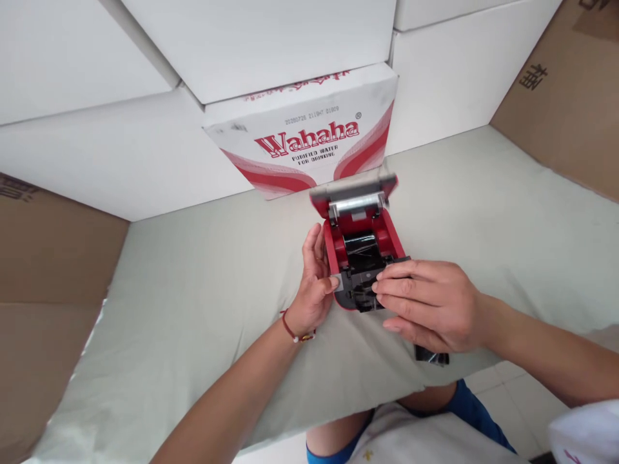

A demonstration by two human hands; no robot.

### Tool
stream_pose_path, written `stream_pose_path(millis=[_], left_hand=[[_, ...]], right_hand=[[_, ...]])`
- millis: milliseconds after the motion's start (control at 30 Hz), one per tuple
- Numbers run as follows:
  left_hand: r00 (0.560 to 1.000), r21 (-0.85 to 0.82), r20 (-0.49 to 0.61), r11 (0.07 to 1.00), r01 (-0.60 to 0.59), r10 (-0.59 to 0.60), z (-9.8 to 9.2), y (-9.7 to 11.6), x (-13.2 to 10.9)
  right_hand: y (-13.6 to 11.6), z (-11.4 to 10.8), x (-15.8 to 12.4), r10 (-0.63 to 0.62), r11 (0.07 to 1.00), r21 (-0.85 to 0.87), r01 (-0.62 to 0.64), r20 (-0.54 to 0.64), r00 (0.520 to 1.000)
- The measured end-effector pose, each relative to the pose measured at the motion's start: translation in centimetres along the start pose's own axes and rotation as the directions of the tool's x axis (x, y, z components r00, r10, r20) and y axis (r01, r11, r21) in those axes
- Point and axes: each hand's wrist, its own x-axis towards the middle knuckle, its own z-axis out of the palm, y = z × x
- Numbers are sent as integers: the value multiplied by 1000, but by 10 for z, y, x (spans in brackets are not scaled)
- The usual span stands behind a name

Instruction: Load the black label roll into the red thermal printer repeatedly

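Observation:
A small red and black device [394, 240] stands on the cloth with its lid [355, 187] raised at the back. Inside it lies a roll of glossy black film [362, 248], and the film runs forward over the front edge. My left hand [314, 290] grips the device's left side, thumb on a grey tab at the front left corner. My right hand [430, 299] rests its fingertips on the black front part, fingers close together; what lies beneath them is partly hidden. More shiny black film [432, 356] shows below my right hand.
A white and red Wahaha carton [309, 145] stands right behind the device. White boxes [290, 38] form a wall at the back. Brown cardboard [53, 258] stands at the left, with more cardboard [570, 96] at the right. Pale green cloth [193, 277] covers the surface.

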Motion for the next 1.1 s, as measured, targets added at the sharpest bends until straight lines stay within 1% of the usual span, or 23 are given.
stream_pose_path(millis=[67, 133, 167, 233, 300, 333, 367, 400, 433, 533, 600, 633, 667, 733, 800, 833, 867, 900, 933, 1000, 1033, 1067, 1100], left_hand=[[1000, -3, 16, 1000, -27, 27, -2, -4, 1], [998, 8, 14, 998, -56, 56, -3, -8, 1], [998, 17, 12, 998, -65, 64, -3, -9, 1], [998, 27, 7, 997, -67, 67, -4, -12, 1], [998, 27, 9, 997, -69, 69, -5, -14, 2], [997, 24, 10, 997, -74, 74, -6, -15, 2], [997, 21, 13, 997, -80, 79, -6, -16, 2], [996, 17, 19, 996, -86, 86, -7, -16, 3], [995, 14, 24, 996, -92, 92, -7, -17, 3], [994, 18, 40, 994, -105, 105, -7, -18, 4], [993, 23, 45, 994, -110, 109, -7, -18, 4], [993, 25, 47, 994, -110, 109, -7, -19, 5], [993, 25, 48, 994, -110, 109, -7, -19, 5], [992, 20, 49, 993, -116, 115, -8, -19, 5], [992, 14, 46, 993, -119, 118, -7, -18, 5], [992, 12, 44, 993, -117, 116, -7, -18, 5], [993, 11, 39, 994, -112, 111, -7, -17, 5], [994, 12, 34, 994, -106, 105, -7, -16, 5], [995, 14, 29, 995, -99, 98, -7, -16, 5], [996, 10, 20, 996, -89, 89, -6, -14, 5], [996, 4, 15, 996, -84, 84, -6, -14, 4], [997, -3, 11, 997, -78, 78, -5, -13, 4], [997, -10, 6, 997, -73, 73, -5, -13, 4]], right_hand=[[2, -5, 15, 122, 992, -15, -122, 13, 992], [8, -8, 36, 296, 954, -81, -290, 89, 951], [13, -8, 48, 382, 921, -146, -361, 158, 911], [23, -4, 70, 534, 836, -326, -441, 302, 790], [32, 7, 90, 647, 747, -499, -439, 396, 652], [36, 13, 97, 681, 716, -554, -425, 419, 601], [39, 19, 102, 697, 701, -584, -409, 438, 568], [41, 24, 106, 699, 699, -596, -394, 457, 549], [43, 29, 108, 695, 705, -598, -382, 475, 540], [47, 35, 107, 687, 712, -598, -367, 489, 537], [46, 33, 103, 699, 698, -612, -372, 470, 539], [43, 30, 100, 706, 687, -619, -380, 445, 550], [39, 25, 97, 708, 680, -619, -394, 413, 573], [28, 9, 87, 674, 707, -558, -435, 344, 654], [15, -17, 74, 603, 778, -406, -480, 263, 754], [10, -33, 65, 575, 806, -318, -499, 220, 788], [7, -50, 55, 569, 815, -249, -523, 178, 803], [7, -67, 43, 590, 803, -217, -555, 154, 792], [9, -83, 30, 624, 776, -227, -589, 137, 770], [21, -107, -1, 680, 727, -300, -618, 185, 710], [28, -113, -16, 717, 687, -369, -626, 209, 665], [36, -116, -30, 759, 642, -438, -630, 243, 604], [42, -116, -42, 786, 610, -485, -627, 268, 557]])
